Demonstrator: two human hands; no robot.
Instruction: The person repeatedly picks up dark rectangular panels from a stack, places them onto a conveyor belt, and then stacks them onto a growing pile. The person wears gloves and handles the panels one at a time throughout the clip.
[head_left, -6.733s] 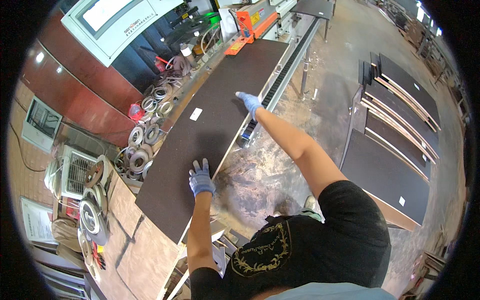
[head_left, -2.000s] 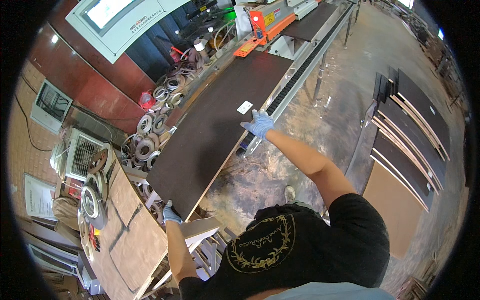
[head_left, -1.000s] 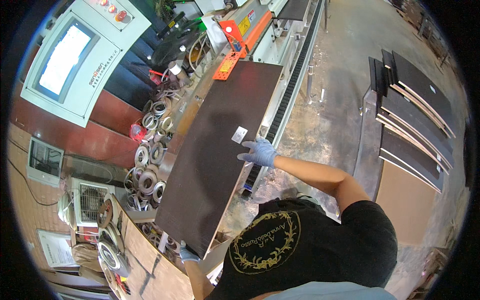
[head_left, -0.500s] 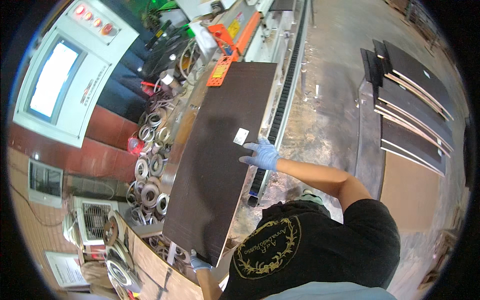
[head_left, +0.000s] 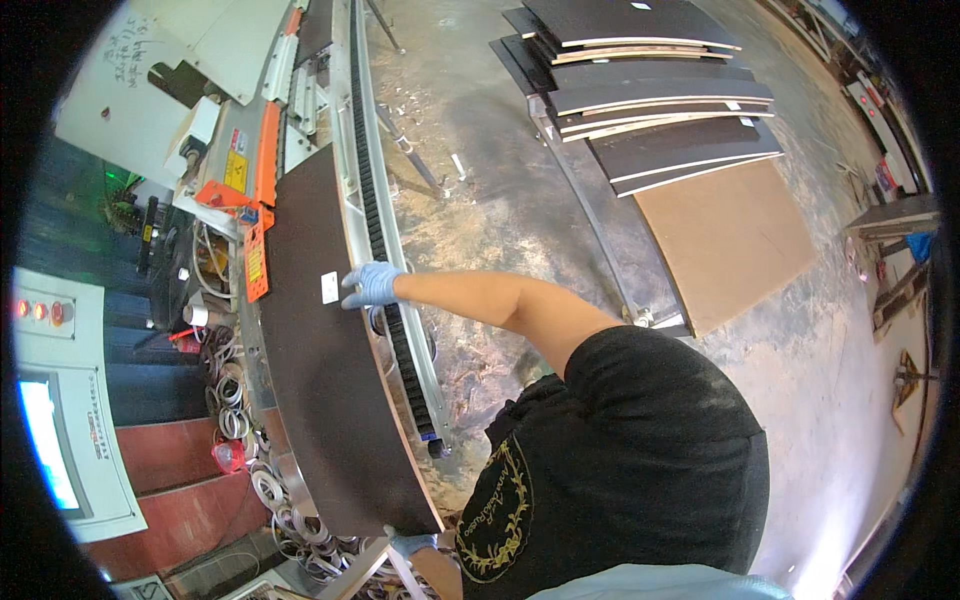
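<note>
The long dark panel [head_left: 325,380] has swung round since a moment ago: half a second back it lay at a slant across the machine, and now it runs lengthwise along the feed rail [head_left: 385,260], its right edge close against that black toothed track. It looks squared up to the line of the machine, so I'd judge the aligning is about done.

The right hand [head_left: 372,284], in a pale blue glove, is stretched well out with its fingers spread flat on the panel's right edge, just beside the small white label [head_left: 330,287]. It grips nothing; it presses and steers. The left hand [head_left: 412,543], gloved the same, has come down to the panel's near corner at the bottom of the view. Only a bit of it shows, touching the board's end, and I cannot tell whether the fingers wrap round the edge or just push.

The panel rests on the machine bed, with an orange guard [head_left: 262,190] at its far left and coils of edging strip [head_left: 240,400] heaped below on the left side. A control cabinet with a lit screen [head_left: 55,440] stands further left. The concrete floor [head_left: 520,180] is stained and littered with scraps. Across it, a stack of dark boards [head_left: 660,90] sits on a low rack, with one bare brown sheet [head_left: 730,240] lying beside them.
</note>
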